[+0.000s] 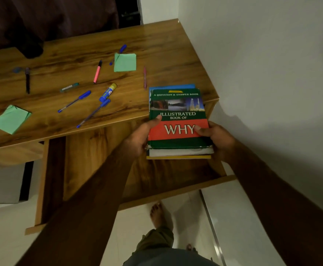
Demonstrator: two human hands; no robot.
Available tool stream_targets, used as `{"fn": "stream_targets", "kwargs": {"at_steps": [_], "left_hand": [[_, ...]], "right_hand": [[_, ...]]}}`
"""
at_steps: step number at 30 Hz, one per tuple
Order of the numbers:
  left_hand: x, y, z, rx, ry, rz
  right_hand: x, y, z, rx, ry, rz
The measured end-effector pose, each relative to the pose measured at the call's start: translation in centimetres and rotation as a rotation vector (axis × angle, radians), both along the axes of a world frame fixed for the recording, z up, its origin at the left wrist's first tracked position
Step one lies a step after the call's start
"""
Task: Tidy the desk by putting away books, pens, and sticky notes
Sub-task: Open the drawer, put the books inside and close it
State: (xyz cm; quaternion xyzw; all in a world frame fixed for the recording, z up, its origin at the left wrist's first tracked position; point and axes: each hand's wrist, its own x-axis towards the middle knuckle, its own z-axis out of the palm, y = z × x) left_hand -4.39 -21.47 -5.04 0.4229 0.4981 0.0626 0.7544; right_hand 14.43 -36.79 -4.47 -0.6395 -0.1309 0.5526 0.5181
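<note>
A stack of books (pixel 178 120), topped by a green and red cover reading "Illustrated Book of Why", juts past the front right corner of the wooden desk (pixel 156 47). My left hand (pixel 143 135) grips its left edge with the thumb on the cover. My right hand (pixel 216 139) holds its right edge. On the desk lie two green sticky note pads (pixel 125 62) (pixel 11 119), several blue pens (pixel 75 101), a pink highlighter (pixel 97 72), a pink pen (pixel 144 78), a black pen (pixel 27 80) and a glue stick (pixel 107 92).
A white wall (pixel 272 73) runs along the desk's right side. Below the desktop an open wooden compartment (pixel 176 175) sits under the books. A dark cloth (pixel 32 25) hangs behind the desk. My bare foot (pixel 158 214) stands on the pale floor.
</note>
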Motion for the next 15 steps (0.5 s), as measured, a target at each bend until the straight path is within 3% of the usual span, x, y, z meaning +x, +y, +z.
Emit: {"fn": "stream_targets", "kwargs": {"at_steps": [6,15], "left_hand": [[-1.7,-4.7,-0.6,0.145,-0.112,0.035],[-4.8,-12.8,-2.2,0.084,-0.119,0.103]], "right_hand": [[-2.3,-4.8,1.3,0.005,0.005,0.011],[-4.6,-12.2,0.1,-0.068,-0.031,0.062]]}}
